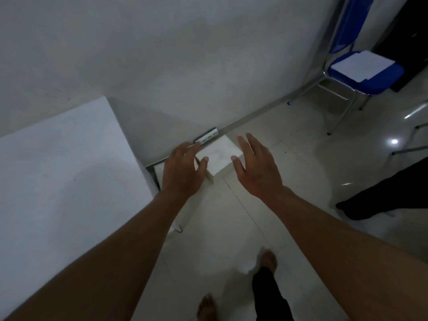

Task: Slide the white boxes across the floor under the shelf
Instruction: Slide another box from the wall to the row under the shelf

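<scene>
While both hands reach down with fingers spread, neither has hold of anything. Left hand (183,170) hovers over the near-left corner of the white box (218,156); can't tell if the thumb actually touches it. Right hand (257,166) is flat and wide open just beside the box's right edge, thumb tip near the top face, contact unclear.

Box sits on the tiled floor (289,163), close to the wall (162,54), just right of the white shelf (64,170) whose top fills the left side. Box is at the shelf's end, not under it. Shelf's metal leg (155,174) shows just left of the box. A white power strip (206,138) lies along the base of the wall right behind the box.

Blue chair (363,75) with white papers (362,65) on the seat stands well apart at upper right. Person's bare feet (268,259) and dark trousers (269,295) at bottom. Another dark trouser leg (382,193) comes in from the right edge.
</scene>
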The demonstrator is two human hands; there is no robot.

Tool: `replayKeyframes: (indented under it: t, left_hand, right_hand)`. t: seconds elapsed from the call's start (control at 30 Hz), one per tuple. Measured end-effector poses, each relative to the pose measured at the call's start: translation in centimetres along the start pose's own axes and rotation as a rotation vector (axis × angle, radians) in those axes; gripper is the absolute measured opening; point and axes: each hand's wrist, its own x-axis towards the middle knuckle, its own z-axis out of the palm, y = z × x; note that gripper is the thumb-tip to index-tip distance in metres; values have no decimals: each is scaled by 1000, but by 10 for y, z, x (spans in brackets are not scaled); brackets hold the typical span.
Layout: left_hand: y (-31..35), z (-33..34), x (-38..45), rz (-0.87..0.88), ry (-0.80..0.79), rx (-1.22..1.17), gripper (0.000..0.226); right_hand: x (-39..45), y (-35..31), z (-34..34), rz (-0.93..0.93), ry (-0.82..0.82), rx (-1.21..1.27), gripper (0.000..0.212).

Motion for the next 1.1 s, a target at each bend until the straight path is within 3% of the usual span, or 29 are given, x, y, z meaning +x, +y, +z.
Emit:
replayKeyframes:
  t: [0.47, 0.9, 1.1]
  left_hand:
    - [23, 105, 152, -364, 3, -53, 52]
    - [-54, 262, 263, -682, -66, -148, 59]
    - [-118, 386, 292, -750, -123, -143, 58]
  right_hand:
    - [189, 135, 59, -62, -293, 41, 57]
    - [304, 223, 236, 54, -443, 136, 55]
    - [314, 292, 361, -6, -555, 117, 56]
